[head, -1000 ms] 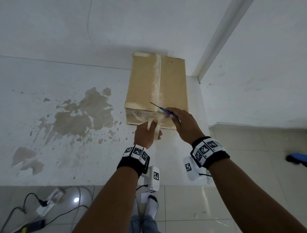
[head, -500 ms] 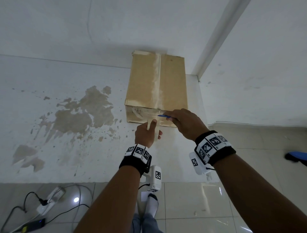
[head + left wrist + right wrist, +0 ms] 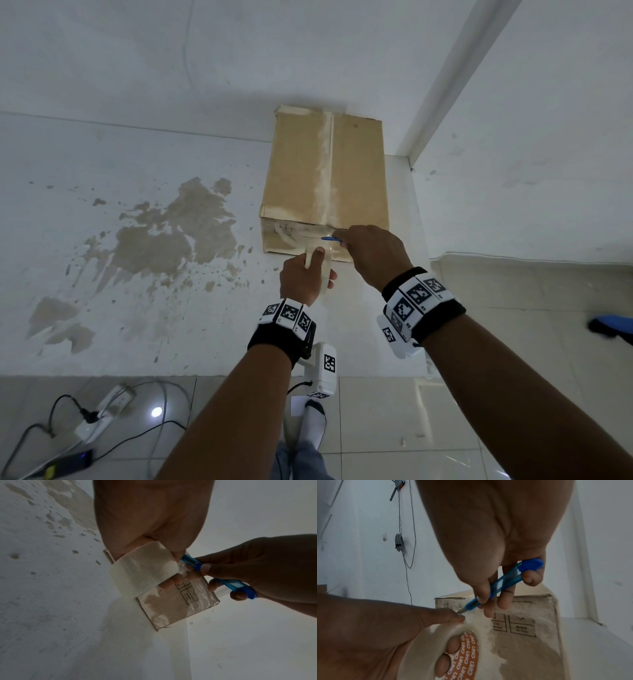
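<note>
A brown cardboard box (image 3: 325, 171) lies on a white surface, its top seam covered with clear tape. My left hand (image 3: 308, 270) grips a roll of clear tape (image 3: 142, 572), held just in front of the box's near face, with fingers through the core. The strip of tape runs from the roll up onto that face. My right hand (image 3: 346, 241) pinches a blue utility knife (image 3: 503, 584). Its blade tip (image 3: 460, 612) points left and meets the tape strip right beside my left thumb.
The box stands near a wall corner with a white trim strip (image 3: 445, 85). A brown stained patch (image 3: 171, 233) marks the white surface to the left. On the tiled floor are a power strip with cables (image 3: 102, 411), my socked foot (image 3: 313, 425) and a blue object (image 3: 613, 327).
My right hand has lowered the knife from the box's top front edge to its near face, and the blade now lies level at the tape strip. The left hand has stayed put.
</note>
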{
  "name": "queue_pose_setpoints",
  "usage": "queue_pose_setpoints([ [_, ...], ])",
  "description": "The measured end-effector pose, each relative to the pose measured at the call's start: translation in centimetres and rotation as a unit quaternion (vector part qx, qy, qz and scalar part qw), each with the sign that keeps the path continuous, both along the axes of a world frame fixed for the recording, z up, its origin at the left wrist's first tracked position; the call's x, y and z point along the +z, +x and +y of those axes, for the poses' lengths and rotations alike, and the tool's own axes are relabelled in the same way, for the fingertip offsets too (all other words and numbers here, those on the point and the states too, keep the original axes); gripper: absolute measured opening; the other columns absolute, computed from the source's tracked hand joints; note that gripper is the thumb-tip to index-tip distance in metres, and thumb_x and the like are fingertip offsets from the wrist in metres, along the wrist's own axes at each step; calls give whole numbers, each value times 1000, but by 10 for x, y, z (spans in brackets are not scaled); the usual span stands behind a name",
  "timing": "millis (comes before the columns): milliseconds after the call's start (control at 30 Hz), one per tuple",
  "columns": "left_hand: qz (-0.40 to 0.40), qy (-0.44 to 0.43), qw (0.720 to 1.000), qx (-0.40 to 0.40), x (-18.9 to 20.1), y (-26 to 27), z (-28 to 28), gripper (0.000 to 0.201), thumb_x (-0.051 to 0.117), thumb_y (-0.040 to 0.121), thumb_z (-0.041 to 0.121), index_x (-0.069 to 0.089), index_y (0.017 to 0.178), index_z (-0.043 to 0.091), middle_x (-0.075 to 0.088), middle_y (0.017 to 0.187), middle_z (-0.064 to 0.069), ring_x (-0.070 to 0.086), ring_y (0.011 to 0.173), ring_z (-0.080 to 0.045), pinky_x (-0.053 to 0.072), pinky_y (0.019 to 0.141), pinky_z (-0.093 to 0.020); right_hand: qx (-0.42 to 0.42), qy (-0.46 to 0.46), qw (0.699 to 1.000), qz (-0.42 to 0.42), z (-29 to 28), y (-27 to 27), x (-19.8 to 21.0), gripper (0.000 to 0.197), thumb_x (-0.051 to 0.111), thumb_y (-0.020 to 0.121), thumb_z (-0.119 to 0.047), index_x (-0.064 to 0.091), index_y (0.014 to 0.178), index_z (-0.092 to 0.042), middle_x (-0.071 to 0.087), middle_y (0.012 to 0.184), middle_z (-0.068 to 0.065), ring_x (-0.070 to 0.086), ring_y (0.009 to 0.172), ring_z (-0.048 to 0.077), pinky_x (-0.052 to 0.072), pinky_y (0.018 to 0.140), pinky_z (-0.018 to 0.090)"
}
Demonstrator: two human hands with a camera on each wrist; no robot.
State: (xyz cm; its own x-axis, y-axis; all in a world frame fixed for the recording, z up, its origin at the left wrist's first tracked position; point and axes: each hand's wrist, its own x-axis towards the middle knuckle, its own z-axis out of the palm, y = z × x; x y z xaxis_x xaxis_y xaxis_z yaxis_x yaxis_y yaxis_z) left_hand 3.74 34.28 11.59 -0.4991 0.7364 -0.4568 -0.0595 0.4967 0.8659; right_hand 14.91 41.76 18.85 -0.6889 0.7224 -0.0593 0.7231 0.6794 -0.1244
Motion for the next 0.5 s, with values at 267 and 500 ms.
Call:
queue_pose_setpoints([
  [267,-20,14,1000,12,-2,1,-3,47,47,99,42,72,74,11,72,57,2,64,45,-11,45,56,-22,-23,-12,1000,-13,4,19,1,36,47,99,-10,64,125,-28,69,99,1,63,89,24,53,72,34],
  [500,-9,25,1000,17,-10,-1,-13,52,46,101,38,76,73,5,73,58,0,66,47,-11,53,59,-23,-123,-181,962,162,1,41,-9,26,57,95,-35,71,116,-34,75,97,-11,66,87,14,55,79,32],
])
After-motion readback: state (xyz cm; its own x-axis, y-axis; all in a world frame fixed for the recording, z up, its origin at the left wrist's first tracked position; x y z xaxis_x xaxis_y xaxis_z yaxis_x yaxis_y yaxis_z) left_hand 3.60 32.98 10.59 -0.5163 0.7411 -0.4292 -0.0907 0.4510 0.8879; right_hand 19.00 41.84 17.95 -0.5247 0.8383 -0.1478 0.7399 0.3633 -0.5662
